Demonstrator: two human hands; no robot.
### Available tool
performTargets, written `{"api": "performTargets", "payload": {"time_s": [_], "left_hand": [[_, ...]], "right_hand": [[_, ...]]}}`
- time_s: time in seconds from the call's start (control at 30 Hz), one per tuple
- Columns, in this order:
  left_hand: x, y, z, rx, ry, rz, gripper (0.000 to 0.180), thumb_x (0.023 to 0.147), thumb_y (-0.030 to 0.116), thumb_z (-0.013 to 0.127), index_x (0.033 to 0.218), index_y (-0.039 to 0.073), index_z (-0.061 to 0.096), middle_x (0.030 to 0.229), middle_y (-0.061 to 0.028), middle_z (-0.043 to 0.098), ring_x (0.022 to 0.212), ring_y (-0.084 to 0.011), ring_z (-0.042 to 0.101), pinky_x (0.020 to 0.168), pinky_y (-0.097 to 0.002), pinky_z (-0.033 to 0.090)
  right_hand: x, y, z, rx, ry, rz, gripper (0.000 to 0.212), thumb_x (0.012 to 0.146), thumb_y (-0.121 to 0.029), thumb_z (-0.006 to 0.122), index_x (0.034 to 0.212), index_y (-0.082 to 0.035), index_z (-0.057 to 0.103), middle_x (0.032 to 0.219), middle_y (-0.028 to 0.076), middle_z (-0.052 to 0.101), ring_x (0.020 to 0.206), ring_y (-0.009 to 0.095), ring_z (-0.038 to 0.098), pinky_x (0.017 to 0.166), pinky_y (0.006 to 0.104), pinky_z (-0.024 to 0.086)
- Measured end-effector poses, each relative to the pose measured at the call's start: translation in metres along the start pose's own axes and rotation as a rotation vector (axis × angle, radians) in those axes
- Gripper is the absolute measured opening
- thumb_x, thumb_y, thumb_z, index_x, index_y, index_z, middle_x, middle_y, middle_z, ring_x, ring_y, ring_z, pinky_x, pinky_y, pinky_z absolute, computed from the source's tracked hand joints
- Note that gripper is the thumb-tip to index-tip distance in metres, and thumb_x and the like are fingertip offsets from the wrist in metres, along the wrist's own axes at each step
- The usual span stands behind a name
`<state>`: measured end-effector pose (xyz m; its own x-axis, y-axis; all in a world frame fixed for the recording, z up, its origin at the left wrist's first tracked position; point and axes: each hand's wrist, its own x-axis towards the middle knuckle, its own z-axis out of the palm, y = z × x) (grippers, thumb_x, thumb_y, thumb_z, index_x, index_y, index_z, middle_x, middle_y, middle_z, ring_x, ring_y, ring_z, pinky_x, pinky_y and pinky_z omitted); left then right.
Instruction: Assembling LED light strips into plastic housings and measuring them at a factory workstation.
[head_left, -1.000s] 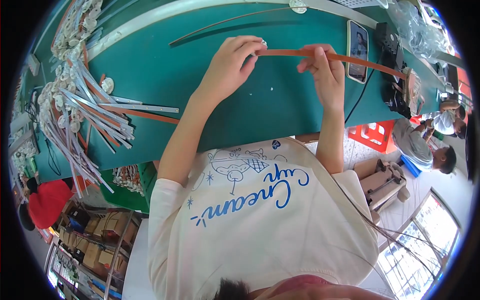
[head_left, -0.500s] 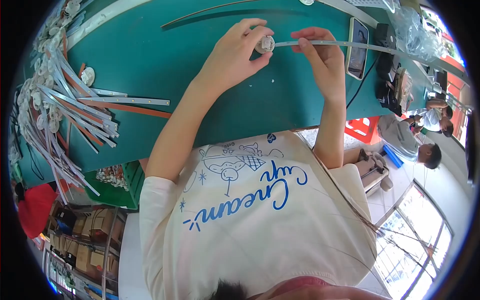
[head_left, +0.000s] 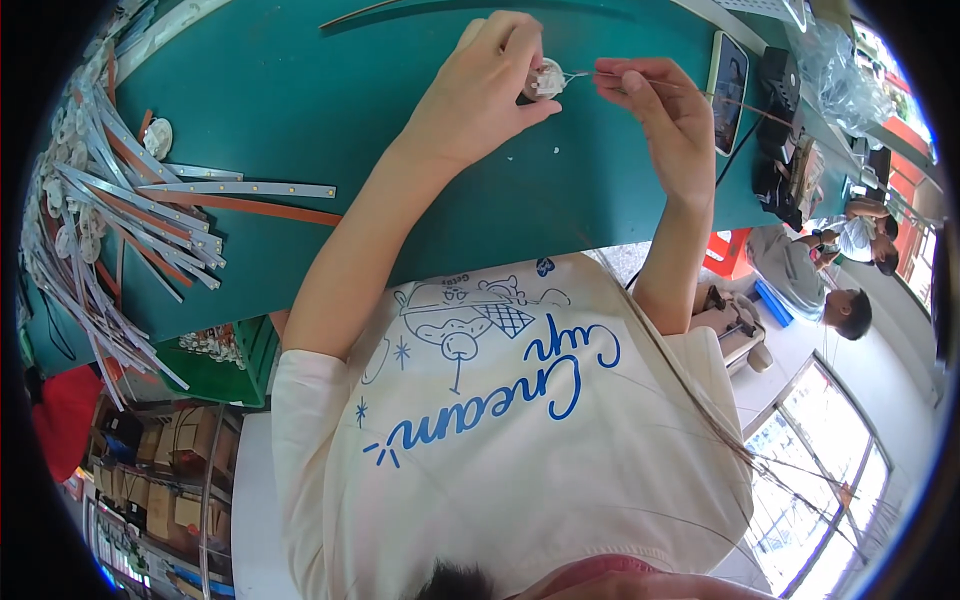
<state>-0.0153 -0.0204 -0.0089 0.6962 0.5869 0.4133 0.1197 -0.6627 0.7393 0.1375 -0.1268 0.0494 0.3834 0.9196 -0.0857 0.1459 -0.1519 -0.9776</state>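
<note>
- One heap [head_left: 130,205] of strips and discs is spreading over the left of the green table [head_left: 450,215], its pieces overlapping too much for counting.
- Two long strips, a white one [head_left: 290,188] and an orange one [head_left: 260,207], are jutting from it, the orange tip lying just beside the left forearm.
- One spare disc [head_left: 157,138] is lying at the heap's upper edge.
- One phone [head_left: 730,90] is lying past the right hand [head_left: 668,125]; the held strip [head_left: 760,109] is crossing in front of it.
- One black box [head_left: 778,80] and one clear bag [head_left: 835,65] are sitting farther right.
- Two white crumbs [head_left: 510,158] are lying between the forearms.
- Two people [head_left: 785,265] are showing at the right; one green crate [head_left: 262,365] is standing below the table's left edge.
- One held disc [head_left: 548,80] is resting in the left hand [head_left: 475,100] above the table, fingers curling around it, slightly parted.
- Right-hand fingers are pinching the held strip nearly closed, its edge facing up; thin wires [head_left: 577,74] are showing between disc and strip.
</note>
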Motion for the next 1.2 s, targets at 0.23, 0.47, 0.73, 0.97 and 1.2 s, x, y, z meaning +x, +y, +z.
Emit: {"api": "performTargets", "payload": {"time_s": [0.23,0.47,0.73,0.97,1.2], "left_hand": [[-0.001,-0.004,0.0,-0.113,-0.165,0.002,0.039,0.069,0.011,0.071,0.105,0.011,0.056,0.088,-0.0047,0.059,0.085,-0.0237,0.056,0.076,-0.0352,0.048],[0.001,0.006,0.009,0.092,-0.147,0.038,0.032,0.067,0.024,0.076,0.092,0.012,0.059,0.082,0.0006,0.056,0.08,-0.0171,0.05,0.07,-0.0311,0.041],[0.002,0.002,0.0,0.026,-0.311,0.014,0.047,0.066,0.025,0.077,0.105,0.011,0.054,0.091,-0.0007,0.061,0.084,-0.0216,0.057,0.075,-0.0335,0.041],[0.008,0.008,-0.006,0.027,-0.312,0.005,0.026,0.076,0.023,0.071,0.095,0.009,0.063,0.089,-0.0075,0.056,0.087,-0.0225,0.055,0.073,-0.0348,0.041],[0.004,0.003,0.001,0.026,-0.235,0.057,0.024,0.077,0.02,0.07,0.098,0.01,0.062,0.093,-0.0073,0.057,0.09,-0.0226,0.055,0.076,-0.035,0.042]], "right_hand": [[0.005,0.002,0.004,-0.123,0.093,-0.015,0.018,0.091,-0.011,0.053,0.101,0.005,0.056,0.094,0.014,0.065,0.079,0.016,0.063,0.074,0.026,0.051],[0.002,0.017,0.008,-0.075,0.222,0.01,0.02,0.093,-0.011,0.051,0.106,0.003,0.049,0.092,0.015,0.065,0.069,0.013,0.061,0.064,0.0243,0.049],[-0.005,0.012,0.014,-0.111,0.263,0.018,0.019,0.089,-0.01,0.058,0.1,0.002,0.05,0.088,0.014,0.065,0.072,0.015,0.063,0.068,0.0252,0.051],[-0.016,0.012,0.012,-0.151,0.275,0.077,0.018,0.085,-0.007,0.063,0.095,0.002,0.051,0.084,0.013,0.065,0.073,0.018,0.066,0.07,0.0257,0.053],[-0.019,0.023,0.03,-0.039,0.412,-0.145,0.016,0.085,-0.003,0.062,0.091,0.003,0.048,0.084,0.017,0.065,0.069,0.02,0.067,0.064,0.0278,0.055]]}}
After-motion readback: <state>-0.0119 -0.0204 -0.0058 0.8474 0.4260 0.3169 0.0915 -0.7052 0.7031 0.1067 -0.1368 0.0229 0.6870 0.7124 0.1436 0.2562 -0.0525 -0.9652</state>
